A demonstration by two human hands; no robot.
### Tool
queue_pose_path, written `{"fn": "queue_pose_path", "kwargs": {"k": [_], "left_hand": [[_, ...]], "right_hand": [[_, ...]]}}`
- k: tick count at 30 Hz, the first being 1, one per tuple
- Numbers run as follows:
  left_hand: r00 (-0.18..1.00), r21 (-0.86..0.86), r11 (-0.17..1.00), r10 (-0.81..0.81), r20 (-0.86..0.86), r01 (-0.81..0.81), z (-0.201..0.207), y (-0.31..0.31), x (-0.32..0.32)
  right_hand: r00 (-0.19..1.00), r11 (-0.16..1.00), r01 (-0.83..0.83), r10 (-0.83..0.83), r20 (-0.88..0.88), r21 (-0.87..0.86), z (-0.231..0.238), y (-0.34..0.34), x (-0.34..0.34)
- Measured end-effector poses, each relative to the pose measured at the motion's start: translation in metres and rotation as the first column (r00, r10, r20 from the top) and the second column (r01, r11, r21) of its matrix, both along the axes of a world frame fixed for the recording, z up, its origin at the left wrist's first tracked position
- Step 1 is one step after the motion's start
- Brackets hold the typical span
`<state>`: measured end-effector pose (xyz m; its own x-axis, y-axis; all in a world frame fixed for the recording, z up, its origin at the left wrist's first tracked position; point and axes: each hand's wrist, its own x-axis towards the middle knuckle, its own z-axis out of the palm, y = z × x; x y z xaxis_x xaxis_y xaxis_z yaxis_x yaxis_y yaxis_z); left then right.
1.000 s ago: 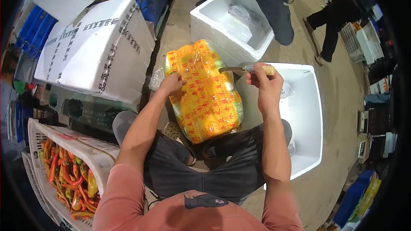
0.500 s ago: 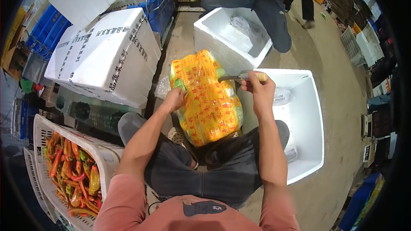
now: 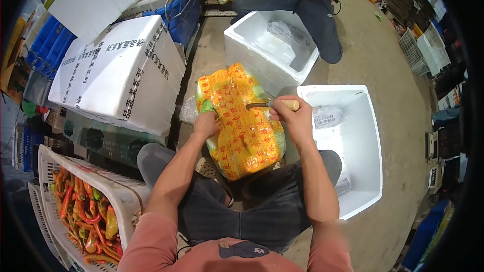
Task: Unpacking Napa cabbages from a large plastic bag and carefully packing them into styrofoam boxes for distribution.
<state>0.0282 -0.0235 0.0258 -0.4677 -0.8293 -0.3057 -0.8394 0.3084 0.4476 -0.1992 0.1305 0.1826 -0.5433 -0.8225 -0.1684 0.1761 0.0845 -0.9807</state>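
Note:
Upright between my knees stands a bulging yellow plastic bag (image 3: 241,136) with red print, with pale green vegetables showing through its sides. My left hand (image 3: 205,124) is closed on the bag's left edge, where a bit of green (image 3: 207,106) sticks out above the fingers. In my right hand (image 3: 298,122) is a small hooked knife (image 3: 286,105), held by its light wooden handle. Its dark curved blade points left, and the tip is at the bag's upper right face; whether it pierces the plastic I cannot tell.
An open white foam box (image 3: 374,146) stands at my right, another (image 3: 247,53) ahead, both with clear plastic packs inside. Left are a closed foam box (image 3: 108,78) and a white crate (image 3: 126,184) of red and green peppers (image 3: 93,211). Another person (image 3: 312,12) kneels beyond.
My right hand has moved left and slightly down, bringing the knife blade farther over the bag. My left hand still grips the bag's edge. The standing person's legs behind have left view.

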Motion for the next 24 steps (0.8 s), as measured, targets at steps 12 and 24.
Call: {"fn": "queue_pose_path", "kwargs": {"k": [12,24], "left_hand": [[0.926,0.125,0.991,0.012,-0.378,0.038,-0.043,-0.015,0.014],[0.93,0.175,0.983,0.108,-0.352,-0.048,-0.023,0.0,0.016]], "right_hand": [[0.986,0.992,-0.125,0.126,-0.111,0.017,-0.044,-0.035,0.029],[0.883,0.936,-0.343,0.351,-0.311,0.084,-0.076,-0.052,0.062]]}}
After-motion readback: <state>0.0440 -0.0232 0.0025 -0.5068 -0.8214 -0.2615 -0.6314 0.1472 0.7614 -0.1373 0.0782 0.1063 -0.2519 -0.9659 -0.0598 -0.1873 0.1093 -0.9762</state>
